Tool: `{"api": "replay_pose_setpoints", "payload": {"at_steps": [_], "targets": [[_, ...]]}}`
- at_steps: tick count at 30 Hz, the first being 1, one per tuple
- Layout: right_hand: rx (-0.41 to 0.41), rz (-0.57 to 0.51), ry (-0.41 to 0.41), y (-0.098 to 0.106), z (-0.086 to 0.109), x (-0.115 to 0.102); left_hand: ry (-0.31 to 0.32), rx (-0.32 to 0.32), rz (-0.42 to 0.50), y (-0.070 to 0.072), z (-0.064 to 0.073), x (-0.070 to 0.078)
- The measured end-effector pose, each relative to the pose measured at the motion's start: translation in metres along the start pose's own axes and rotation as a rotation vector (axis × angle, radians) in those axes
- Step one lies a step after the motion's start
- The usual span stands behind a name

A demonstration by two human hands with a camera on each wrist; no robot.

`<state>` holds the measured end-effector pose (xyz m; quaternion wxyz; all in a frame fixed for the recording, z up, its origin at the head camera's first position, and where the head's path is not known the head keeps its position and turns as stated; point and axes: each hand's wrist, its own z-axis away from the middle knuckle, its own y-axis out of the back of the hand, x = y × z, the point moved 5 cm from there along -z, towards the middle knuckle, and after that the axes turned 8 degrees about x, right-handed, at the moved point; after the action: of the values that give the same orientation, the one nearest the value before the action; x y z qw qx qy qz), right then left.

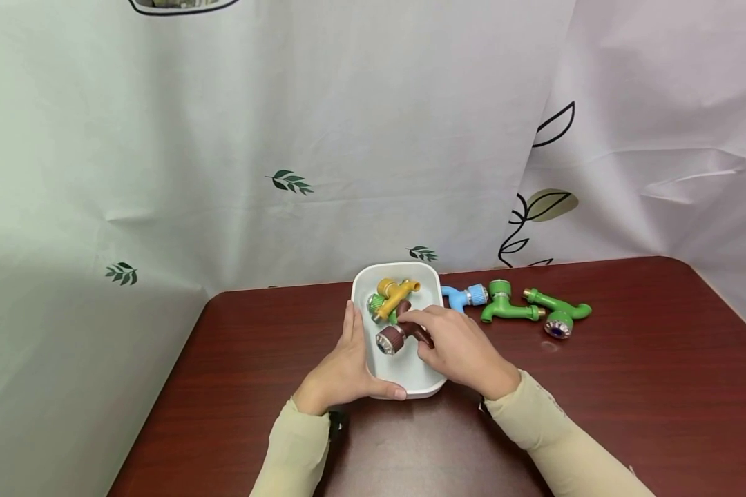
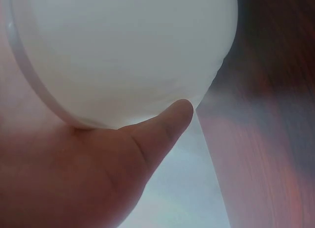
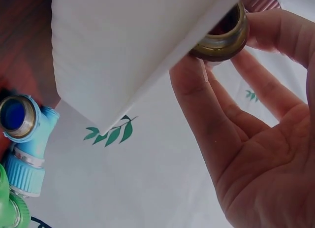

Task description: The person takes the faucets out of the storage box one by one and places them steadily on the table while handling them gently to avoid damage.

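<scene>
My left hand (image 1: 340,366) rests on the left side and near corner of a white plastic tub (image 1: 419,378), fingers straight along the wall. Its thumb (image 2: 162,127) lies against the tub's near side in the left wrist view. Over the inside of the tub, my right hand (image 1: 463,348) pinches a dark brown tap (image 1: 393,338) with a ribbed knob. The brown tap's brass threaded end (image 3: 221,48) shows between the fingertips in the right wrist view. Behind it in the tub lie a yellow tap (image 1: 398,298) and a partly hidden green tap (image 1: 376,302).
Right of the tub a light blue tap (image 1: 466,297) lies on the dark red wooden table (image 1: 646,386). Beside it are a green tap (image 1: 503,304) and another green tap (image 1: 558,310). A white leaf-patterned cloth (image 1: 348,172) hangs behind the table.
</scene>
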<state>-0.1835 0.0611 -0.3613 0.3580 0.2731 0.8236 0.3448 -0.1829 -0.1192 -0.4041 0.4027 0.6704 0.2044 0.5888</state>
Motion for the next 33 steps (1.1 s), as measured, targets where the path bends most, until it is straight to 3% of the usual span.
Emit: {"api": "replay_pose_setpoints", "payload": {"at_steps": [15, 33], "targets": [[0.060, -0.012, -0.023, 0.019, -0.001, -0.004, -0.005, 0.019, 0.001, 0.000, -0.001, 0.000], [0.058, 0.011, -0.041, 0.034, 0.004, 0.008, 0.016, 0.010, 0.007, 0.000, -0.001, -0.001]]}}
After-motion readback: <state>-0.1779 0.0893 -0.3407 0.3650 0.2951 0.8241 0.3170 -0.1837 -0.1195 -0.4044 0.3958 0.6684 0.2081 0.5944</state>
